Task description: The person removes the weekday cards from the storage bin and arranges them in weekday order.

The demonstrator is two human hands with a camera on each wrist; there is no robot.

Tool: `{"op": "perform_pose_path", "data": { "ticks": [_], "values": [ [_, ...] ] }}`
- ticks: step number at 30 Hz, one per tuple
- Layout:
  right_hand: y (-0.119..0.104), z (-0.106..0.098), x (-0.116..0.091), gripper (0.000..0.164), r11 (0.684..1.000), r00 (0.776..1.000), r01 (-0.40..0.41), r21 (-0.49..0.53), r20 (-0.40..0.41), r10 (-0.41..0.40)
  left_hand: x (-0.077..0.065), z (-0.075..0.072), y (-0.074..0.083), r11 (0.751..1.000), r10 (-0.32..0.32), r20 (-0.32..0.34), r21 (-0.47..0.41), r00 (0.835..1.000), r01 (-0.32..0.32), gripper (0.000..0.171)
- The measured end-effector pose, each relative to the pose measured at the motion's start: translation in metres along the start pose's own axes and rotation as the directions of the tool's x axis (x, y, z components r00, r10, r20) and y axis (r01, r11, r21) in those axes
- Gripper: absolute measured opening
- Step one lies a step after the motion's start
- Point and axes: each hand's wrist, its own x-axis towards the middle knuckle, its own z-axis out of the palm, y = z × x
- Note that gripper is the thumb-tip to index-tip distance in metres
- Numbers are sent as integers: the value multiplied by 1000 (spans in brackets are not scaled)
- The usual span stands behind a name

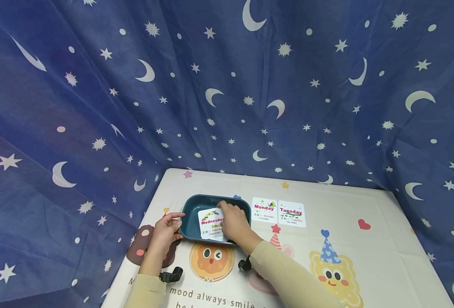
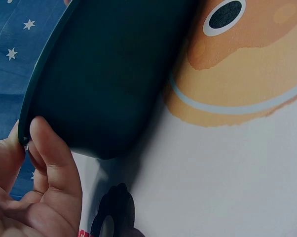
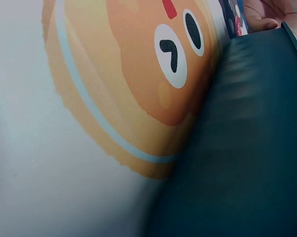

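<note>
A dark teal rectangular tub (image 1: 190, 233) stands on the table. My left hand (image 1: 165, 231) grips its rim at the left end; in the left wrist view the thumb and fingers (image 2: 52, 158) pinch that rim. Inside the tub is a white "Wednesday" card (image 1: 210, 222), face up. My right hand (image 1: 234, 222) reaches in over the tub's front right side and holds this card by its right edge, covering part of it. The right wrist view has only the tub's outer wall (image 3: 247, 148) and, at the top right, the left hand (image 3: 277, 12).
To the tub's right, a "Monday" card (image 1: 264, 210) and a "Tuesday" card (image 1: 292, 214) lie side by side, face up. A cream cloth (image 1: 369, 252) with cartoon prints covers the table. Behind and at the sides hangs a blue curtain (image 1: 196, 141) with moons and stars.
</note>
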Motion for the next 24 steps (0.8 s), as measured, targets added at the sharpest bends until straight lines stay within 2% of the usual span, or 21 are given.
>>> {"op": "perform_pose_path", "data": {
  "ticks": [4, 14, 24],
  "values": [
    [-1, -2, 0, 54, 998, 1000, -6, 69, 14, 5, 0, 0, 0, 1000, 0, -5, 1, 1000, 0, 32],
    [-1, -7, 0, 52, 990, 1000, -23, 139, 5, 22, 0, 1, 1, 1000, -4, -8, 10, 1000, 4, 32],
    [0, -22, -4, 48, 963, 999, -39, 266, 27, 33, 3, 1, -1, 1000, -2, -11, 0, 1000, 2, 31]
  ]
}}
